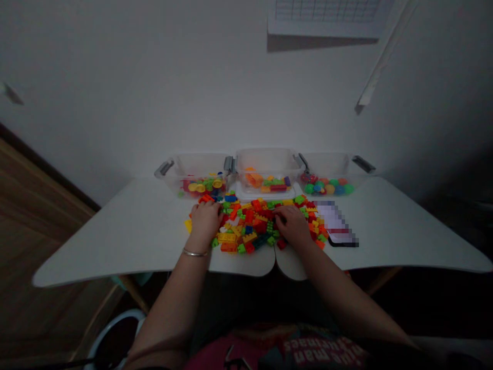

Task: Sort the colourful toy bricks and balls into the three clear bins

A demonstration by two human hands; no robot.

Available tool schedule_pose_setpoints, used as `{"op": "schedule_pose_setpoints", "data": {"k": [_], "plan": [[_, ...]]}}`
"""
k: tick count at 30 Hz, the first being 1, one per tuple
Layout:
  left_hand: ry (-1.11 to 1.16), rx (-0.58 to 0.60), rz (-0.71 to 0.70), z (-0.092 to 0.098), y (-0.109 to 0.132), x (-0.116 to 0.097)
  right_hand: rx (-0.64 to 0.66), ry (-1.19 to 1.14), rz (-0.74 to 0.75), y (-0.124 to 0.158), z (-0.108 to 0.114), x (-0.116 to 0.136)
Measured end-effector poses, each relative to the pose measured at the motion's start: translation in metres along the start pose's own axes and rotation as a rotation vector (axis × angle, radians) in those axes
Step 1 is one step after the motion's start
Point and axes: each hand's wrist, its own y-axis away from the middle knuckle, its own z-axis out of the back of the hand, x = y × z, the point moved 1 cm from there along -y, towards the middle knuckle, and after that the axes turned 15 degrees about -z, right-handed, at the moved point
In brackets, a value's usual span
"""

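A spread pile of small plastic building bricks (248, 226) in orange, red, yellow, green and blue lies on the white table. My left hand (206, 221), with a bracelet on its wrist, rests palm down on the left side of the pile. Its fingers are loosely bent over the bricks, and I see nothing held in them. On the right side of the pile is my right hand (295, 225), its thumb apart from its bent fingers. Those fingertips touch dark red bricks near the middle; what lies under the palm is hidden.
Behind the pile stand three clear bins: the left bin (200, 167) and middle bin (267, 159) hold coloured pieces, the right bin (331, 167) coloured balls. A phone (335, 223) lies right of the pile. The white table (127, 231) has a notched front edge against a wall.
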Motion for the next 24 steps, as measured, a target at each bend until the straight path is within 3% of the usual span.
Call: {"op": "schedule_pose_setpoints", "data": {"k": [24], "plan": [[0.017,0.080,-0.016,0.0067,-0.0028,0.0042,-0.017,-0.002,0.009,0.0003,0.0002,0.0001]]}}
